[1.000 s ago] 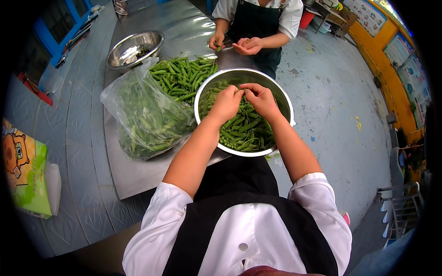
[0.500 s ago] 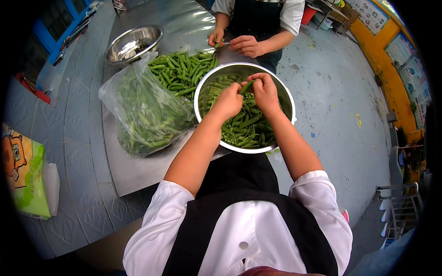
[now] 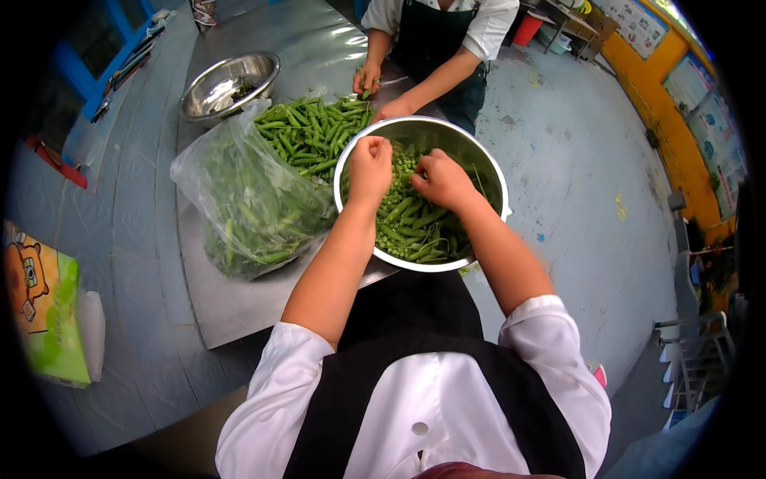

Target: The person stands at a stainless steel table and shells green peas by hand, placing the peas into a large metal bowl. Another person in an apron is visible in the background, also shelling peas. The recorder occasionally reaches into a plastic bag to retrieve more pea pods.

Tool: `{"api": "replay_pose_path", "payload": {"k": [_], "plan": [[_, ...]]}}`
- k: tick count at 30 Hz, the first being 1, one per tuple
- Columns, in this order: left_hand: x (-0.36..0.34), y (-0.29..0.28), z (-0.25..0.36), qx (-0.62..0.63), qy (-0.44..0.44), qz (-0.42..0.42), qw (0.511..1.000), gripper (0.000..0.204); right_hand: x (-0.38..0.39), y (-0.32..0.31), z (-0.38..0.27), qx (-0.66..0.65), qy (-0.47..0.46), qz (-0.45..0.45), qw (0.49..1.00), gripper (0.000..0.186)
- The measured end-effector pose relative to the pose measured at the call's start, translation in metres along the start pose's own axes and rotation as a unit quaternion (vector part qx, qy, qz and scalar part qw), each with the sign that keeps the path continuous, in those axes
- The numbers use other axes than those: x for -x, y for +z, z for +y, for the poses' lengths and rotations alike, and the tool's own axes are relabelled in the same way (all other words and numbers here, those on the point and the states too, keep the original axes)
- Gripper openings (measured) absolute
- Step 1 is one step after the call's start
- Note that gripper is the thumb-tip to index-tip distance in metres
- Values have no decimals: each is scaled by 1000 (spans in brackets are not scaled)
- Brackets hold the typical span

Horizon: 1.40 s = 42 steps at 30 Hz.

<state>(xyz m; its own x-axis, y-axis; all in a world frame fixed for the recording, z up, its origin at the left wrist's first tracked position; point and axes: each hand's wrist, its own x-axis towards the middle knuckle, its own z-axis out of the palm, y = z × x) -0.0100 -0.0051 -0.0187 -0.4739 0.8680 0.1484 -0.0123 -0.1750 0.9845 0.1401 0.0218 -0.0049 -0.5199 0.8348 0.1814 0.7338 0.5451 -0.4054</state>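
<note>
A large steel bowl (image 3: 425, 267) stands at the table's edge in front of me, holding loose green peas (image 3: 404, 169) and whole pea pods (image 3: 411, 227). Above its left side is my left hand (image 3: 370, 172), with thumb and fingers pressed together; what they hold, if anything, is hidden. My right hand (image 3: 445, 180) is inside the bowl over the peas, fingers curled, their contents out of sight. To the left, a clear plastic bag (image 3: 247, 199) full of pods lies against an open heap of pods (image 3: 307, 132).
A smaller steel bowl (image 3: 206, 96) with dark scraps sits at the far left of the metal table (image 3: 219, 307). Across from me a person's hand (image 3: 367, 79) holds a bit of green. A colourful printed pack (image 3: 48, 311) lies at the left; grey floor (image 3: 574, 184) extends right.
My hands held a pea pod between them; now they are apart. The left has shifted leftward, and the right has gone lower over the peas. The other person's hands have moved apart too.
</note>
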Motion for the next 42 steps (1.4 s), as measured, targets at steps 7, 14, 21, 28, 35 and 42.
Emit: {"api": "replay_pose_path", "payload": {"k": [7, 14, 21, 28, 35, 42], "plan": [[4, -2, 8, -17, -146, -190, 971, 21, 8, -17, -7, -266, 25, 145, 953, 22], [7, -5, 17, 162, -168, -168, 958, 17, 12, -9, -13, -249, -82, 157, 952, 23], [8, -5, 19, 185, -145, -171, 957, 16, 13, -11, -21, -158, -105, 154, 970, 27], [7, -4, 16, 243, -156, -147, 946, 15, 15, -14, -22, -69, -149, 172, 971, 33], [4, -1, 4, 44, -79, -112, 990, 12, 16, 0, -28, 7, -132, 195, 972, 18], [11, 1, 16, 41, -28, -93, 994, 13, 11, 2, -22, -343, 1, 47, 938, 23]]}}
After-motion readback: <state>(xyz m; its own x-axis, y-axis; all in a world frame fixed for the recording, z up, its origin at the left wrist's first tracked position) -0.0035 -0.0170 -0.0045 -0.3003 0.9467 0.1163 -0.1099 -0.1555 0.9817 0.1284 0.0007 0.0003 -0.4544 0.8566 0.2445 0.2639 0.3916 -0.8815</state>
